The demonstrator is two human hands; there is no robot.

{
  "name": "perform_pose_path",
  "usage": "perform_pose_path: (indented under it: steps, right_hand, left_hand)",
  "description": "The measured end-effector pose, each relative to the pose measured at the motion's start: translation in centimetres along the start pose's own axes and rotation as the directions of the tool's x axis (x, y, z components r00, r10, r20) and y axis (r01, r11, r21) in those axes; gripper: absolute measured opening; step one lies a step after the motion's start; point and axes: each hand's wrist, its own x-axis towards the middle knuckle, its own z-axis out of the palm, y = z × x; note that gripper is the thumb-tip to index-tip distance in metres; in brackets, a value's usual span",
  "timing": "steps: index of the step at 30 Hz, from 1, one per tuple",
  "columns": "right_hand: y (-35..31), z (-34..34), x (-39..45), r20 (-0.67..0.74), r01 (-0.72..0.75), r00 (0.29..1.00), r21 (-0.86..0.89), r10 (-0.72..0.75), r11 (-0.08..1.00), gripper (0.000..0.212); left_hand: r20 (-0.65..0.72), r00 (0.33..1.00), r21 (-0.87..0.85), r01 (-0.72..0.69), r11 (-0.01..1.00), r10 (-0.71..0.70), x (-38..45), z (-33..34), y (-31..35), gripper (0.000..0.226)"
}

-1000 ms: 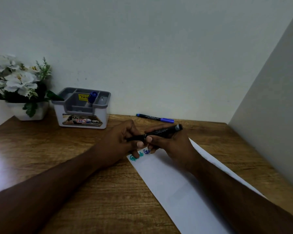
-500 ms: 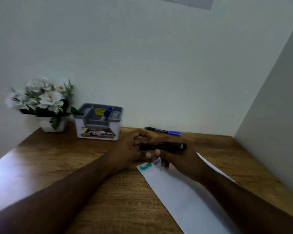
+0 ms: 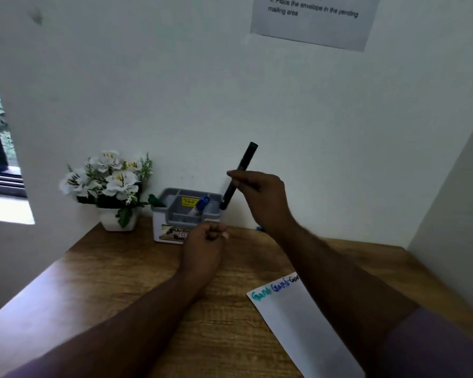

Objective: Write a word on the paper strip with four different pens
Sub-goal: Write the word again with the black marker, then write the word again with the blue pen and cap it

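My right hand (image 3: 260, 199) is raised above the desk and grips a black capped pen (image 3: 239, 174), tilted, with its lower end just over the right side of the grey pen holder (image 3: 186, 211). My left hand (image 3: 204, 246) rests curled on the desk in front of the holder, fingers closed with nothing visible in them. The white paper strip (image 3: 298, 323) lies at the lower right, with the word written in green, blue and black along its top end; my right forearm covers part of it. A blue-capped pen (image 3: 201, 205) stands in the holder.
A white pot of white flowers (image 3: 108, 186) stands left of the holder against the wall. A bit of a blue pen (image 3: 259, 228) shows behind my right wrist. A printed notice (image 3: 311, 20) hangs on the wall. A side wall closes the desk on the right.
My right hand has lifted the black pen away from the paper and carried it up and back over the holder. My left hand let go of the pen. The camera tilted upward.
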Motion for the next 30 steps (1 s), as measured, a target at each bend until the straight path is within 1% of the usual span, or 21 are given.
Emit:
perform_pose_path:
  steps: [2, 5, 7, 8, 10, 13, 15, 16, 17, 18, 19, 20, 21, 22, 23, 24, 25, 28, 30]
  right_hand:
    - [0.3, 1.7, 1.0, 0.034, 0.019, 0.999, -0.004, -0.019, 1.000, 0.023]
    - [1.0, 3.2, 2.1, 0.175, 0.010, 0.985, -0.076, 0.003, 0.997, 0.022]
    - [1.6, 3.7, 2.1, 0.260, -0.046, 0.963, -0.075, 0.064, 0.996, 0.022]
    - [1.7, 3.8, 1.9, 0.276, -0.088, 0.956, -0.049, 0.098, 0.995, 0.022]
    - [1.7, 3.6, 1.6, 0.271, -0.136, 0.954, 0.006, 0.129, 0.991, 0.023]
    - [1.5, 2.6, 1.2, 0.229, -0.114, 0.969, 0.076, 0.094, 0.991, 0.024]
    - [1.9, 1.3, 1.1, 0.188, -0.126, 0.977, 0.129, 0.101, 0.984, 0.026]
    - [2.4, 0.6, 1.0, 0.165, -0.132, 0.980, 0.125, 0.111, 0.983, 0.026]
    - [3.3, -0.3, 0.9, 0.145, -0.130, 0.982, 0.066, 0.120, 0.989, 0.025]
    - [4.5, -1.2, 0.7, 0.147, -0.126, 0.980, -0.055, 0.133, 0.991, 0.025]
    - [5.7, -2.2, 0.5, 0.178, -0.129, 0.969, -0.220, 0.170, 0.967, 0.027]
    - [6.9, -3.1, 0.2, 0.225, -0.137, 0.944, -0.393, 0.240, 0.909, 0.031]
    - [7.9, -3.9, -0.2, 0.267, -0.137, 0.904, -0.560, 0.334, 0.817, 0.035]
    - [8.8, -4.4, -0.6, 0.287, -0.111, 0.858, -0.707, 0.426, 0.699, 0.035]
    - [9.2, -4.6, -1.1, 0.295, -0.048, 0.820, -0.819, 0.490, 0.572, 0.032]
    - [9.4, -4.7, -1.6, 0.308, 0.031, 0.792, -0.883, 0.527, 0.469, 0.027]
    - [9.5, -4.7, -2.0, 0.320, 0.081, 0.772, -0.907, 0.549, 0.414, 0.025]
    - [9.2, -4.5, -2.2, 0.351, 0.135, 0.752, -0.910, 0.558, 0.392, 0.031]
    - [8.5, -4.4, -1.9, 0.400, 0.233, 0.748, -0.905, 0.529, 0.355, 0.026]
  left_hand:
    - [-0.011, 1.000, -0.021, 0.009, 1.000, -0.009, 0.2, 0.0, -0.2, 0.014]
    - [-0.025, 1.000, -0.032, 0.017, 0.999, -0.018, 0.5, 0.0, -0.4, 0.014]
    - [-0.030, 0.999, -0.036, 0.020, 0.999, -0.021, 0.6, 0.0, -0.3, 0.014]
    - [-0.031, 0.999, -0.036, 0.016, 0.999, -0.017, 0.6, 0.0, -0.3, 0.014]
    - [-0.033, 0.999, -0.016, 0.009, 1.000, -0.009, 0.6, 0.0, -0.3, 0.014]
    - [-0.035, 0.999, -0.009, -0.002, 1.000, 0.002, 0.6, -0.1, -0.3, 0.013]
    - [-0.035, 0.999, 0.002, -0.007, 1.000, 0.007, 0.5, -0.1, -0.3, 0.012]
    - [-0.025, 1.000, 0.009, -0.011, 1.000, 0.011, 0.5, -0.1, -0.3, 0.012]
    - [-0.008, 1.000, 0.023, -0.017, 1.000, 0.018, 0.4, 0.0, -0.3, 0.012]
    - [0.013, 0.999, 0.042, -0.030, 0.999, 0.029, 0.3, 0.1, -0.2, 0.012]
    - [0.038, 0.998, 0.065, -0.046, 0.997, 0.044, 0.2, 0.2, -0.1, 0.013]
    - [0.063, 0.996, 0.088, -0.065, 0.994, 0.059, 0.2, 0.3, 0.0, 0.012]
    - [0.085, 0.993, 0.113, -0.087, 0.990, 0.077, 0.1, 0.4, 0.0, 0.011]
    - [0.102, 0.990, 0.135, -0.107, 0.985, 0.094, 0.0, 0.5, 0.1, 0.011]
    - [0.117, 0.987, 0.155, -0.125, 0.980, 0.108, 0.0, 0.5, 0.1, 0.010]
    - [0.129, 0.985, 0.172, -0.138, 0.975, 0.116, 0.0, 0.6, 0.1, 0.010]
    - [0.139, 0.983, 0.188, -0.145, 0.971, 0.120, -0.1, 0.7, 0.1, 0.010]
    - [0.161, 0.977, 0.225, -0.175, 0.959, 0.140, -0.2, 0.8, 0.1, 0.011]
    - [0.171, 0.972, 0.244, -0.201, 0.949, 0.162, -0.2, 0.7, 0.1, 0.011]
